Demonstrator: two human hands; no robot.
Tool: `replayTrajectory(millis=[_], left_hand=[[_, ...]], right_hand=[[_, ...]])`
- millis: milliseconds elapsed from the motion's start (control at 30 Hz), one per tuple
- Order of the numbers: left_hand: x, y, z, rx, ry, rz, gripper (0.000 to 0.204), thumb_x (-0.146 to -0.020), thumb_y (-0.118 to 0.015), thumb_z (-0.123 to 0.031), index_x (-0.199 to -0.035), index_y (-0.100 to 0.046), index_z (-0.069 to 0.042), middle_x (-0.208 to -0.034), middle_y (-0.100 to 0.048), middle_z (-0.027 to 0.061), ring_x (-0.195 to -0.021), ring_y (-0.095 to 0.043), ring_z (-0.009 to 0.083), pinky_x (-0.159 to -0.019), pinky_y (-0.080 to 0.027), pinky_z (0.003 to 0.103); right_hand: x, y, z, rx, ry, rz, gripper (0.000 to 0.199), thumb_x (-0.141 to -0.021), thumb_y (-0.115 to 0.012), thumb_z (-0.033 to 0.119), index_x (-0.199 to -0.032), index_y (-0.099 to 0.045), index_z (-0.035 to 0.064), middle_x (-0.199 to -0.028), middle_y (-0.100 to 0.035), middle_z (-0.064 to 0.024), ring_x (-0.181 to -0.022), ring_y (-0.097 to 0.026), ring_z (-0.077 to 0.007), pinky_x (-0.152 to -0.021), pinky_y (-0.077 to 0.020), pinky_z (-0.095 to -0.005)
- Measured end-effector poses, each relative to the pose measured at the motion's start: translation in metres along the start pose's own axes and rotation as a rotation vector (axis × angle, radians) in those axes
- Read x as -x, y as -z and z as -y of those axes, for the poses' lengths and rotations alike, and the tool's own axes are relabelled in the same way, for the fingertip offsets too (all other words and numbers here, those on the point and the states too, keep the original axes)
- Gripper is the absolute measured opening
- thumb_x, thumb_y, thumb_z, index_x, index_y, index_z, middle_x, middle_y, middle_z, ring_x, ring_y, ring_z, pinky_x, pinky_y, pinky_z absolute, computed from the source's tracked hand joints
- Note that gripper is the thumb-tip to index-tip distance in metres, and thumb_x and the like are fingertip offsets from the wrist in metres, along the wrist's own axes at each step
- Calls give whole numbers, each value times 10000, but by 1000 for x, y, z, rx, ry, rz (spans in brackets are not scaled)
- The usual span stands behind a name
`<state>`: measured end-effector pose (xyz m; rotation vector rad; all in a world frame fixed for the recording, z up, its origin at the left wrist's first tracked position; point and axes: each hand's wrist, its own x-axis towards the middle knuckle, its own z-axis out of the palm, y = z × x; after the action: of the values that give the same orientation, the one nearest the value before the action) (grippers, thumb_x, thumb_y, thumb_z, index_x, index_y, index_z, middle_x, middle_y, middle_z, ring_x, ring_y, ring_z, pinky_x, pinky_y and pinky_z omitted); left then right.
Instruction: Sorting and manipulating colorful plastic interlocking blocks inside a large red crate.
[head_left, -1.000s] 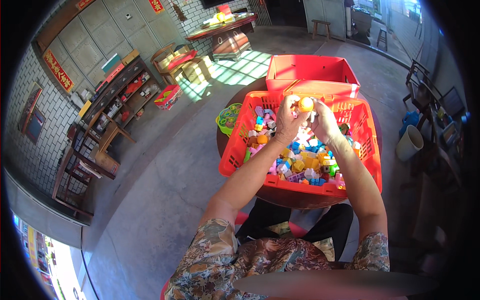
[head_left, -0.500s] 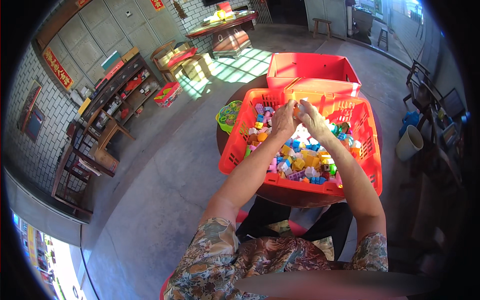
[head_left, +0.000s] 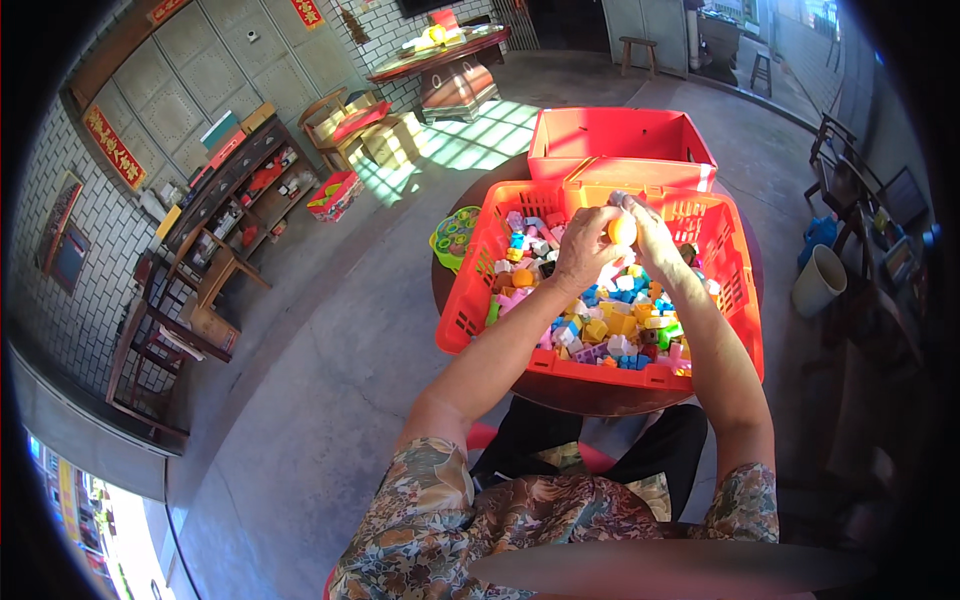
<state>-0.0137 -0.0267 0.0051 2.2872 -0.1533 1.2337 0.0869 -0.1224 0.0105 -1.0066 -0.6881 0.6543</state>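
Observation:
Both of my hands meet over the far half of a red plastic basket [head_left: 463, 312]. Between them is an orange ball-like piece [head_left: 622, 231]. My left hand [head_left: 588, 246] curls its fingers round the ball's left side. My right hand [head_left: 652, 236] closes against its right side, fingertips together. A small greyish piece [head_left: 620, 200] shows at the fingertips, partly hidden. Below lie many toy building blocks [head_left: 615, 322] in yellow, blue, white, pink and purple. Another orange round piece [head_left: 522, 277] lies among the blocks at the left.
An open red box [head_left: 622, 172] stands just beyond the basket, on the same round dark table [head_left: 600, 400]. Beside the basket at the left sits a green tray with round cups [head_left: 456, 235]. A pale bin [head_left: 820, 282] stands at the right, and a wooden chair [head_left: 222, 262] far left.
My hands have come slightly nearer and turned, so the orange ball now shows between them. The greyish piece is now visible at the fingertips. The basket has stayed in place.

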Motion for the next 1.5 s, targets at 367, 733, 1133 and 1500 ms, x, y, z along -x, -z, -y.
replayTrajectory(millis=[367,733,1133,1500], left_hand=[[-10,11,2,-250,16,-98,441,-562,-744,-178,-923,-514,-74,-908,-526,115,-891,-497,323,-785,-407,418],[2,10,16,-153,94,68,406,-618,-679,-130,-966,-492,-39,-910,-550,147,-892,-506,333,-806,-401,420],[2,5,24,-85,146,-63,439,-626,-720,-165,-988,-497,-55,-934,-548,137,-904,-511,333,-792,-414,418],[-3,1,15,21,171,15,391,-665,-691,-178,-978,-517,-21,-930,-552,135,-905,-540,302,-783,-433,387]], right_hand=[[10,-20,6,-363,-189,74,308,-918,-474,344,-1099,-507,97,-954,-581,-33,-802,-568,-140,-710,-469,-290],[7,-8,-8,356,95,-97,246,-912,-458,268,-1017,-469,46,-795,-542,-88,-543,-559,-150,-435,-464,-237],[3,-13,-6,41,-23,45,291,-906,-473,356,-1046,-511,104,-963,-553,-48,-803,-565,-153,-597,-485,-282],[5,-1,2,84,-3,-24,290,-916,-439,411,-978,-504,135,-752,-549,-27,-541,-532,-117,-439,-408,-223]])
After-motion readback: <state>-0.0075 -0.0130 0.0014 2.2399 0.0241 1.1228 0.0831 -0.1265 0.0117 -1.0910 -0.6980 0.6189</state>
